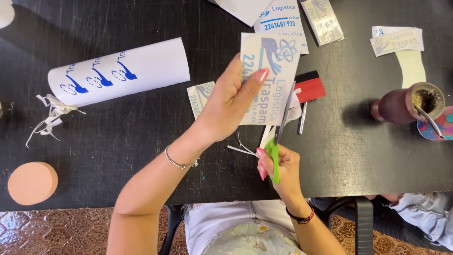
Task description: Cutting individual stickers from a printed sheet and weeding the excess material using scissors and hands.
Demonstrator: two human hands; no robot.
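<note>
**Scissors cutting along a printed sheet**

The right hand (281, 172) is closed around the green handles of the scissors (279, 137), and the blades point to the far side, along the right edge of a printed sheet (269, 78). The left hand (231, 101) grips this sheet firmly, thumb on top, and holds it above the black table (122, 137). Thin paper strips (243, 148) hang just under the sheet. Farther to the left lies a white roll with blue prints (120, 71). Near the left edge sits a round orange disc (32, 182). To the right stands a dark cup with a metal straw (408, 104).
</note>
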